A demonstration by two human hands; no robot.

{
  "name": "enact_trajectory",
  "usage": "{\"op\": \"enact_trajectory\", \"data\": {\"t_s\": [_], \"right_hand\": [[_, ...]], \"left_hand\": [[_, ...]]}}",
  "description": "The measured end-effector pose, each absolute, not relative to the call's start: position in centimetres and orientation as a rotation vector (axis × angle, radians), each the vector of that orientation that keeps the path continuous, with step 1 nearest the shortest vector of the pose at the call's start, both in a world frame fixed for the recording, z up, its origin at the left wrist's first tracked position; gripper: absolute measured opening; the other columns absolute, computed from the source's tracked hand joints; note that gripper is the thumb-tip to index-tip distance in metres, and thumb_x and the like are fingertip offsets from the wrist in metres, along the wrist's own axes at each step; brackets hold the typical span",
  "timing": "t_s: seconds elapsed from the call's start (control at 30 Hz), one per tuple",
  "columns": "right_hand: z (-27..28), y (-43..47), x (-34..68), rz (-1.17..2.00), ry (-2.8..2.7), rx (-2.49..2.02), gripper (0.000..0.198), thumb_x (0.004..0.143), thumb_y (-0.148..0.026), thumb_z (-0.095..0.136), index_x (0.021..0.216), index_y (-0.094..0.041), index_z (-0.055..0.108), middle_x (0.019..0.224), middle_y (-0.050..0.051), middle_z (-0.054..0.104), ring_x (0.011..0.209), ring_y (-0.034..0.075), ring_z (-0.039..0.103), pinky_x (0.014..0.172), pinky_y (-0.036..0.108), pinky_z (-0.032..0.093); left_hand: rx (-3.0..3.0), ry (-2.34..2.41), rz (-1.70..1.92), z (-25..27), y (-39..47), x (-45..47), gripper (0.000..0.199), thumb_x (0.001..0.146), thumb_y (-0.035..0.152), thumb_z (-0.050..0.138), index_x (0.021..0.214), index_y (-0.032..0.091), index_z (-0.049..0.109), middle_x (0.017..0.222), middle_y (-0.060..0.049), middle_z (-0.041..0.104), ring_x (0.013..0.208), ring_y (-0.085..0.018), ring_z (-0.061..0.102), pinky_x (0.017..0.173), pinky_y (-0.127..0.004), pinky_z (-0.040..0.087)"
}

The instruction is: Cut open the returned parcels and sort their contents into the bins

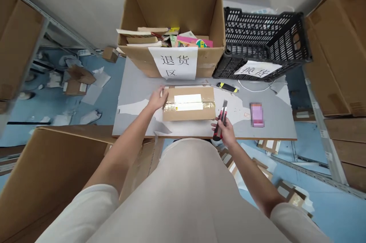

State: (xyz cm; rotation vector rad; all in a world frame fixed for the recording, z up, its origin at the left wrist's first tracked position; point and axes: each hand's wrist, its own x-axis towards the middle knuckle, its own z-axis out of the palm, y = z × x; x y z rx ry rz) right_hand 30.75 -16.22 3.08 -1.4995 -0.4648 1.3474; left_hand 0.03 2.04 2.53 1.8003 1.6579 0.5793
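Observation:
A taped cardboard box [188,115] with a white label lies flat on the grey table [137,79] in front of me. My left hand [157,99] rests at its left end, fingers bent over the upper left corner. In my right hand [225,128] is a red and black utility knife [217,131], its blade out and pointing away from me, just right of the box. A second knife, a yellow and black box cutter [227,87], lies on the table beyond the box's right end.
A large open carton [137,58] of books stands at the back, beside a black plastic crate [265,54]. A pinkish blurred item [257,115] and a white cable [254,90] lie to the right. An open carton [57,167] stands at lower left. Shelving flanks both sides.

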Motion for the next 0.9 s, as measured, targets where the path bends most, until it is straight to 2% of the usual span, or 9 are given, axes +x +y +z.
{"op": "enact_trajectory", "data": {"t_s": [0.07, 0.13, 0.3, 0.4, 0.53, 0.67, 0.8, 0.9], "right_hand": [[2.4, -14.5, 28.8, 1.298, -0.442, -1.493, 0.046, 0.068, -0.05, 0.072, 0.101, -0.024, 0.052, 0.11, 0.002, 0.061, 0.086, 0.016, 0.068, 0.069, 0.029, 0.057], [2.0, -12.1, 28.1, 1.238, -0.444, -1.467, 0.047, 0.067, -0.048, 0.073, 0.1, -0.025, 0.05, 0.11, 0.001, 0.061, 0.09, 0.017, 0.068, 0.072, 0.03, 0.057], [2.3, -5.0, 26.6, 1.243, -0.526, -1.331, 0.047, 0.067, -0.043, 0.072, 0.102, -0.025, 0.047, 0.114, 0.003, 0.062, 0.094, 0.015, 0.067, 0.075, 0.03, 0.056], [2.8, -2.7, 25.1, 1.265, -0.588, -1.332, 0.049, 0.065, -0.043, 0.073, 0.102, -0.024, 0.047, 0.111, 0.004, 0.064, 0.094, 0.015, 0.067, 0.077, 0.03, 0.055], [3.7, -5.0, 24.8, 1.196, -0.687, -1.431, 0.051, 0.063, -0.047, 0.074, 0.101, -0.022, 0.05, 0.108, 0.004, 0.065, 0.082, 0.014, 0.068, 0.073, 0.028, 0.055], [4.1, -12.2, 25.4, 1.12, -0.632, -1.551, 0.046, 0.067, -0.047, 0.074, 0.099, -0.022, 0.053, 0.102, 0.003, 0.067, 0.064, 0.011, 0.065, 0.061, 0.027, 0.054], [3.5, -18.9, 24.1, 1.376, -0.313, -1.543, 0.041, 0.069, -0.041, 0.075, 0.102, -0.028, 0.055, 0.105, 0.003, 0.068, 0.077, 0.02, 0.07, 0.06, 0.034, 0.058], [2.9, -20.9, 22.3, 1.52, -0.17, -1.448, 0.04, 0.072, -0.041, 0.072, 0.106, -0.031, 0.053, 0.103, 0.005, 0.07, 0.092, 0.027, 0.071, 0.066, 0.041, 0.059]], "left_hand": [[1.583, 1.604, 0.621, 2.1, 3.0, -1.4, 0.052, 0.083, 0.045, 0.045, 0.122, 0.013, 0.056, 0.118, -0.014, 0.064, 0.101, -0.025, 0.062, 0.089, -0.042, 0.05], [1.43, 1.634, 0.724, 1.8, 2.1, -2.8, 0.044, 0.081, 0.045, 0.047, 0.11, 0.015, 0.06, 0.106, -0.011, 0.067, 0.088, -0.021, 0.064, 0.077, -0.036, 0.054], [1.285, 1.685, 0.755, 1.2, -6.0, -4.6, 0.032, 0.075, 0.05, 0.055, 0.078, 0.019, 0.058, 0.076, -0.003, 0.066, 0.06, -0.015, 0.062, 0.061, -0.03, 0.053], [1.216, 1.551, 0.695, 0.5, -10.4, -3.7, 0.033, 0.074, 0.053, 0.056, 0.074, 0.02, 0.057, 0.066, -0.002, 0.065, 0.059, -0.018, 0.064, 0.058, -0.03, 0.052], [1.291, 1.579, 0.694, 0.2, -11.8, -2.7, 0.029, 0.075, 0.05, 0.058, 0.08, 0.021, 0.06, 0.079, -0.005, 0.069, 0.067, -0.02, 0.066, 0.066, -0.034, 0.053], [1.435, 1.582, 0.708, 1.1, -7.4, -3.0, 0.033, 0.075, 0.042, 0.06, 0.099, 0.019, 0.061, 0.106, -0.011, 0.068, 0.09, -0.024, 0.067, 0.076, -0.037, 0.054], [1.722, 1.512, 0.771, 2.9, 1.4, -1.8, 0.052, 0.079, 0.038, 0.056, 0.126, 0.015, 0.052, 0.132, -0.017, 0.054, 0.115, -0.027, 0.058, 0.093, -0.042, 0.049], [1.872, 1.362, 0.74, 3.8, 7.3, 0.1, 0.052, 0.078, 0.029, 0.056, 0.128, 0.014, 0.053, 0.139, -0.015, 0.05, 0.131, -0.028, 0.045, 0.108, -0.042, 0.037]]}}
